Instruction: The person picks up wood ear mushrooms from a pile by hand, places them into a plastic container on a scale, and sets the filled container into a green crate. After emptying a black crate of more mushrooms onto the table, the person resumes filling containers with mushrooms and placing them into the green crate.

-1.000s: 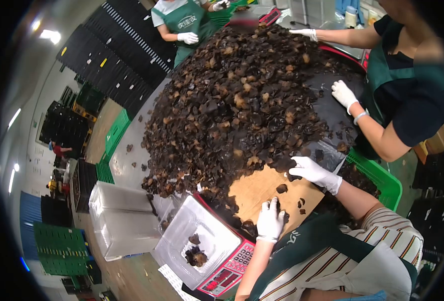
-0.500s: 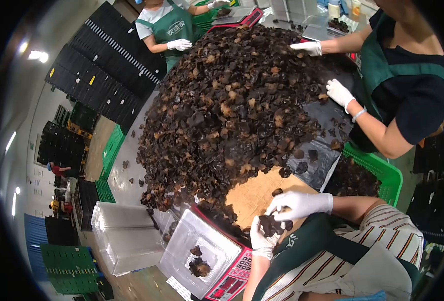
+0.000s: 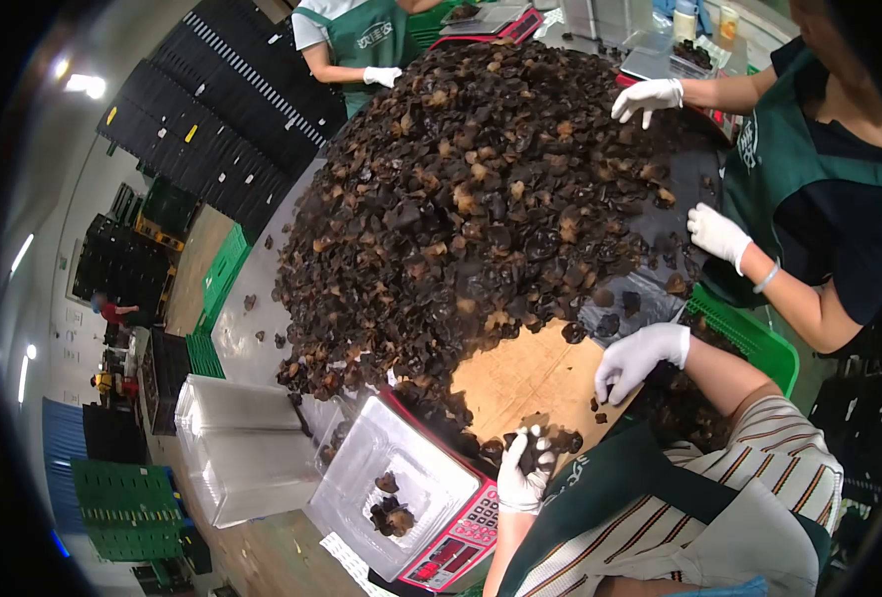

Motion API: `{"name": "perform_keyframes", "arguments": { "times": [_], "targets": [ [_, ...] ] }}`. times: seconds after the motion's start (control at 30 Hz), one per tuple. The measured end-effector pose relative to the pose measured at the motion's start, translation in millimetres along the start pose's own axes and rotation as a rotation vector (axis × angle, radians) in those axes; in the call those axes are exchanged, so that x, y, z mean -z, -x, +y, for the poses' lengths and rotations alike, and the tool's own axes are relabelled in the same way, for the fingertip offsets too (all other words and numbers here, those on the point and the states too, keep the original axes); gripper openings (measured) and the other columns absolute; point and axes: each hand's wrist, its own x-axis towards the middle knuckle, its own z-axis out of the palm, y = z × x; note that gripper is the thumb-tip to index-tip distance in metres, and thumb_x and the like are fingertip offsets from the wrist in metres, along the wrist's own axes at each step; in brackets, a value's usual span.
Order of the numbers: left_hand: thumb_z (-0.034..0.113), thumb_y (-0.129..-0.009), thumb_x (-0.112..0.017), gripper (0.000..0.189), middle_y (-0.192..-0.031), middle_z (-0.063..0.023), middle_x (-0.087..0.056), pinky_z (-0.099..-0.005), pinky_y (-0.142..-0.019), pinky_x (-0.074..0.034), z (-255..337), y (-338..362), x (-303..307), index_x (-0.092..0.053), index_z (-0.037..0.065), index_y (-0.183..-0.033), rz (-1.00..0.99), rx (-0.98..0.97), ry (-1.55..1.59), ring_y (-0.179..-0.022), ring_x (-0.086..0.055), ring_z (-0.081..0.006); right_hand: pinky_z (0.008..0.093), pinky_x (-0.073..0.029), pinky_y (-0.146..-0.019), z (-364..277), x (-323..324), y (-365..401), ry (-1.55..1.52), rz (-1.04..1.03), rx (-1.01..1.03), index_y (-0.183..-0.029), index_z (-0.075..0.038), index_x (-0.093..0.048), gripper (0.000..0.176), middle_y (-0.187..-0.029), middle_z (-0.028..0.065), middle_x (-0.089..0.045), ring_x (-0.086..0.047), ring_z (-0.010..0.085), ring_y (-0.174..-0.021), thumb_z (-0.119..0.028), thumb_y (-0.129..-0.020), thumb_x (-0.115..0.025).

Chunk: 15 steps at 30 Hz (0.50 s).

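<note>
My left hand [image 3: 525, 473], in a white glove, is closed around several dark, wrinkled fungus-like pieces [image 3: 532, 450] at the near edge of a tan board [image 3: 525, 383]. My right hand [image 3: 643, 363], also gloved, hovers at the board's right side with its fingers curved and parted. Small dark bits [image 3: 601, 418] lie just below its fingertips. Beyond the board rises a large heap of the dark pieces [image 3: 431, 209]. Left of my left hand, a clear plastic tray [image 3: 416, 483] with a few pieces rests on a red scale [image 3: 456, 547].
Stacked clear trays [image 3: 247, 448] stand at the lower left. A green crate [image 3: 759, 343] of dark pieces is beside my right arm. One co-worker's gloved hands [image 3: 719, 237] are at the heap's right; another co-worker [image 3: 366, 40] stands at the far side.
My right hand has moved away from my left hand, to the right and up. My left hand stays low with the pieces. The right co-worker's hands have lifted off the heap.
</note>
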Motion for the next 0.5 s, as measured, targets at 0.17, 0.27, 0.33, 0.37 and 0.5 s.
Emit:
{"name": "perform_keyframes", "arguments": {
  "times": [0.17,0.27,0.33,0.37,0.5],
  "targets": [
    [0.0,-0.086,-0.06,0.016,-0.084,-0.0057,-0.059,-0.0236,-0.048,-0.043,6,9,-35,-0.057,0.007,-0.1,0.129,-0.304,-0.472,-0.064,-0.055,-0.0136,0.0346,-0.049,-0.073,11,-6,-9,0.366,0.785,0.134,-0.095,-0.003,-0.063,0.02,-0.092,0.0134,-0.063,-0.061,0.0285,-0.082,-0.014,-0.078,-0.06],
    [0.001,-0.086,-0.061,0.018,-0.078,-0.005,-0.056,-0.0243,-0.048,-0.044,14,13,-46,-0.056,0.005,-0.103,0.119,-0.509,-0.692,-0.061,-0.054,-0.0126,0.0405,-0.047,-0.076,35,-15,-39,0.635,0.98,0.221,-0.1,-0.005,-0.06,0.021,-0.093,0.0132,-0.056,-0.057,0.0292,-0.09,-0.011,-0.08,-0.057],
    [0.003,-0.086,-0.062,0.018,-0.075,-0.0051,-0.055,-0.025,-0.048,-0.044,22,26,-56,-0.056,0.004,-0.104,0.14,-0.593,-0.702,-0.06,-0.054,-0.0133,0.0409,-0.047,-0.073,44,-23,-51,0.699,0.989,0.233,-0.098,-0.006,-0.059,0.017,-0.084,0.0122,-0.052,-0.057,0.0292,-0.084,-0.008,-0.081,-0.055],
    [0.006,-0.086,-0.062,0.02,-0.081,-0.0047,-0.055,-0.0255,-0.048,-0.043,28,33,-59,-0.054,0.006,-0.104,0.126,-0.599,-0.7,-0.062,-0.053,-0.014,0.0397,-0.048,-0.072,45,-22,-54,0.626,0.945,0.257,-0.096,-0.006,-0.059,0.016,-0.083,0.0122,-0.053,-0.057,0.029,-0.082,-0.007,-0.081,-0.055],
    [0.005,-0.087,-0.059,0.018,-0.089,-0.0069,-0.057,-0.0259,-0.052,-0.047,46,69,-73,-0.055,0.005,-0.105,0.123,-0.818,-0.691,-0.067,-0.056,-0.0144,0.035,-0.048,-0.067,30,-32,-71,0.281,0.766,0.397,-0.091,-0.006,-0.059,0.012,-0.083,0.012,-0.056,-0.058,0.0281,-0.075,-0.004,-0.079,-0.056]
  ]
}}
